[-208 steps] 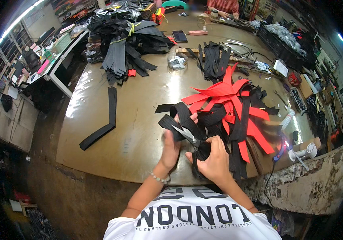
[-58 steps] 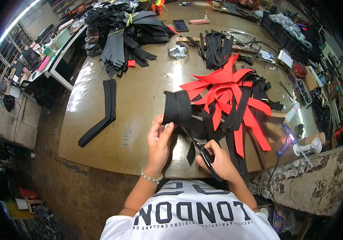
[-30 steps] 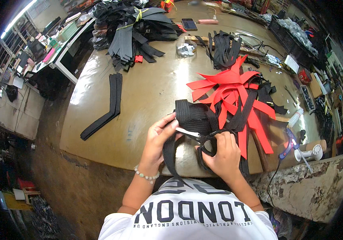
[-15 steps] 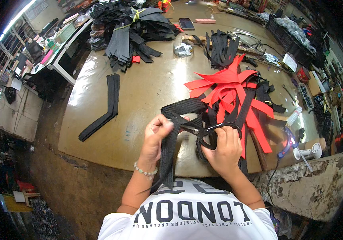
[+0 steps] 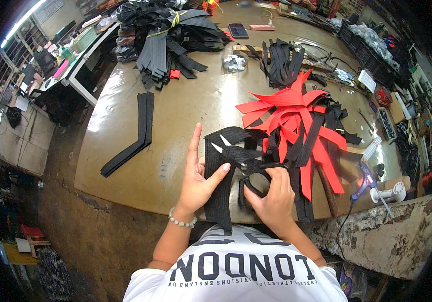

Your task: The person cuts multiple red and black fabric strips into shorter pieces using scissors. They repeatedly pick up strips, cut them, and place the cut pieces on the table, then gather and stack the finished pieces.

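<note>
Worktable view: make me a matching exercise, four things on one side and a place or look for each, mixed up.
1. Phone
2. Scissors
3. Bracelet
4. Red strips

A. Fanned out among black strips
B. Beside a pink bar
C. Pale and beaded
D. In the right hand

Pairs: 1-B; 2-D; 3-C; 4-A

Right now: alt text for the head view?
The right hand holds black-handled silver scissors, blade tips parted, at a ribbed black webbing strap; the left hand, index finger extended, is at the strap's left edge. Flat red strips fan out at right; bent flat black strips lie left on the glossy brown tabletop.
</note>
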`<control>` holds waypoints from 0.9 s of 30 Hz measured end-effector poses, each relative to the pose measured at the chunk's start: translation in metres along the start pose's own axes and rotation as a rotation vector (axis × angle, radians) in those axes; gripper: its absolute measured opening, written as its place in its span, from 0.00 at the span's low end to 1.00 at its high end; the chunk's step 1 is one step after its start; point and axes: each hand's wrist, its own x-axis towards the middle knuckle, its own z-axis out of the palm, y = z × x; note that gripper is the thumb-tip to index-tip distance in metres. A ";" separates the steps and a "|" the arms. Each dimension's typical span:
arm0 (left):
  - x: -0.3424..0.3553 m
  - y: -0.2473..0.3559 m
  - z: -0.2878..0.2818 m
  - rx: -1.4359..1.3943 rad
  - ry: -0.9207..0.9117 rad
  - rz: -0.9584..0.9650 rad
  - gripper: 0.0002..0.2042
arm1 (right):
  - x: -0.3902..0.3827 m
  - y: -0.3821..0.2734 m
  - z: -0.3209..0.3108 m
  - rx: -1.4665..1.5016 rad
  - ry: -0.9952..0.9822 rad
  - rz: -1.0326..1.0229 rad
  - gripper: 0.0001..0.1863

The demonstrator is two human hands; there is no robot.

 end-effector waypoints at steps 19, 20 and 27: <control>-0.001 -0.007 -0.009 0.122 0.041 -0.283 0.07 | -0.002 0.014 0.015 0.049 -0.074 -0.072 0.26; -0.001 -0.008 -0.009 0.068 0.012 -0.262 0.08 | -0.002 0.014 0.015 0.064 -0.071 -0.066 0.26; 0.001 -0.009 -0.029 0.089 0.045 -0.329 0.15 | -0.012 0.026 0.003 0.118 -0.181 0.010 0.20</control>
